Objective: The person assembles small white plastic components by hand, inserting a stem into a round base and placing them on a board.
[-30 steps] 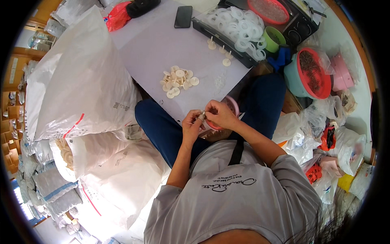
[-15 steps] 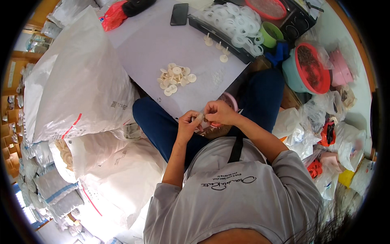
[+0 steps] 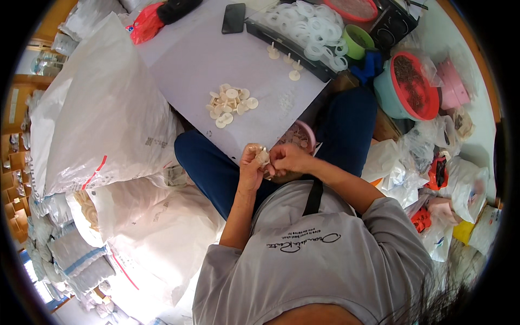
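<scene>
Over my lap, at the table's near corner, my left hand [image 3: 252,167] is closed with its fingers curled in. Something small and pale shows at its fingertips, too small to name. Right beside it, my right hand [image 3: 291,158] is pinched, its fingertips meeting the left ones; what lies between them is hidden. Beyond the hands, a pile of cream discs with stems [image 3: 232,102] lies on the pale table [image 3: 181,67]. Several more such discs [image 3: 294,76] stand stem-up farther right. Just past my right hand sits a pink bowl [image 3: 311,136] with small pieces in it.
A black tray [image 3: 290,49] heaped with white translucent rings [image 3: 317,27] borders the table's far right, near a green cup [image 3: 358,43]. A phone [image 3: 233,18] lies at the back. Large white sacks [image 3: 97,114] crowd the left; a teal basin [image 3: 382,92] stands right.
My left hand has turned up and curled more, showing the pale piece at its fingertips. My right hand has moved slightly lower, showing more of the pink bowl. The view has shifted slightly.
</scene>
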Action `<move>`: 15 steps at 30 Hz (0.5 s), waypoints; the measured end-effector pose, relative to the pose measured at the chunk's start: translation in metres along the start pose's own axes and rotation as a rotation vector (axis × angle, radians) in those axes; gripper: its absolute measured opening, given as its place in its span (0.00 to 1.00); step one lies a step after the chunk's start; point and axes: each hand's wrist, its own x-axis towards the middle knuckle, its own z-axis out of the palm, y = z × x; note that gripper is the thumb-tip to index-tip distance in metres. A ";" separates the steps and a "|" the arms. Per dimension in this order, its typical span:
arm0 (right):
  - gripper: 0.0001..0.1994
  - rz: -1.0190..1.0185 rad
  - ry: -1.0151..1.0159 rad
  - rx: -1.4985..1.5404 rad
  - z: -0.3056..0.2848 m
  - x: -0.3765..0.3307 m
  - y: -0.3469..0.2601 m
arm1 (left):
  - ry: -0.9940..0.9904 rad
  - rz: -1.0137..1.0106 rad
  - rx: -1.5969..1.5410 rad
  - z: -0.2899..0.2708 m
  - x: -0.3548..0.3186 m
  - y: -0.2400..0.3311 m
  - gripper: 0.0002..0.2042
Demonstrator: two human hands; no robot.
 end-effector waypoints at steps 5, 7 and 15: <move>0.06 -0.240 0.303 -0.022 0.020 -0.001 0.009 | -0.009 -0.124 0.058 0.033 0.006 0.021 0.08; 0.06 -0.117 0.245 -0.017 0.002 -0.004 0.007 | 0.081 -0.032 0.000 0.018 0.010 0.013 0.08; 0.03 -0.234 0.280 -0.090 -0.002 -0.008 -0.022 | 0.033 0.000 0.369 -0.003 0.005 0.005 0.06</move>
